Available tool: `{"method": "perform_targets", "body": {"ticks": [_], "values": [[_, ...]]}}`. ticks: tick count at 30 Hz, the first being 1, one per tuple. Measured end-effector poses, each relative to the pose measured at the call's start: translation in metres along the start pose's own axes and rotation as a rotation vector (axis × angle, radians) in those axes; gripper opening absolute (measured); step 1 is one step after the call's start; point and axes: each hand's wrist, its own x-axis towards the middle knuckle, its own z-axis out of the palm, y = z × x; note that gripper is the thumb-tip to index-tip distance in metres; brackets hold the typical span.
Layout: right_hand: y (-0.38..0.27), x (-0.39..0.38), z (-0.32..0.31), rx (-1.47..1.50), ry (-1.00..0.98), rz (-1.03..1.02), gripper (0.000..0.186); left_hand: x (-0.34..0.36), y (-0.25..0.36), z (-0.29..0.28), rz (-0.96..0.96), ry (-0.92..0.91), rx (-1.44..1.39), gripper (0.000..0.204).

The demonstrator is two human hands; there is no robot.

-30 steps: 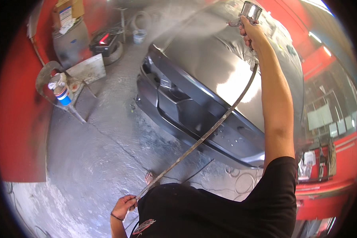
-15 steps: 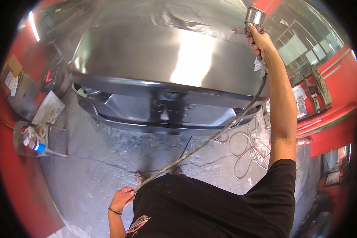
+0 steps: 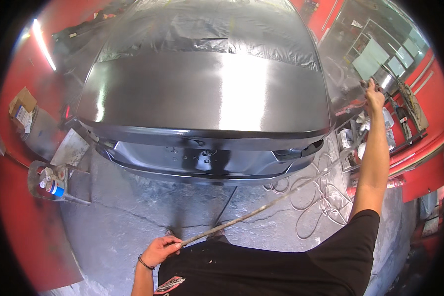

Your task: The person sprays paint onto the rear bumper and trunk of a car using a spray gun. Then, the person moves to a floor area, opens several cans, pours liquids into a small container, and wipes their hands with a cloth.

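Note:
My right hand (image 3: pixel 374 98) is closed round a metal spray gun (image 3: pixel 383 80) with a silver cup, held out at the right beside the dark car's rear corner. A long hose (image 3: pixel 249 212) runs diagonally down from the gun toward my waist. My left hand (image 3: pixel 166 249) grips that hose near my shirt, low in the view. Ahead of me are the glossy dark boot lid (image 3: pixel 158 93) and, below it, the rear bumper (image 3: pixel 251 165). Crumpled sheeting (image 3: pixel 182 32) covers the car above the lid. My fingers on the gun are small and partly hazy, so their exact placement is unclear.
A chair (image 3: pixel 76 200) holding paint cans (image 3: pixel 55 187) stands left, near a cardboard box (image 3: pixel 24 101) and red walls (image 3: pixel 29 232). Coiled lines (image 3: pixel 308 217) lie on the floor at right. A cluttered rack (image 3: pixel 409 121) lines the right wall.
My right hand and gun have moved down and right, away from above the boot lid. The view has swung round to face the car squarely. My left hand still grips the hose.

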Motion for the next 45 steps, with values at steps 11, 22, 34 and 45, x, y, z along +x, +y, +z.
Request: {"method": "perform_targets", "body": {"ticks": [11,22,34,45], "values": [[-0.086,-0.178,-0.025,0.041,-0.163,-0.044,0.058,-0.005,-0.044,-0.098,-0.067,-0.196,-0.005,0.033],[-0.367,-0.441,0.057,0.201,-0.503,-0.046,0.057,-0.121,-0.159,-0.317,-0.018,-0.081,-0.185,0.03],[-0.661,-0.683,0.234,0.303,-0.691,-0.243,0.046,-0.242,-0.282,-0.375,0.151,0.349,-0.566,0.034],[-0.722,-0.773,0.238,0.434,-1.068,-0.356,0.046,-0.251,-0.304,-0.343,0.127,0.46,-0.689,0.038]]}}
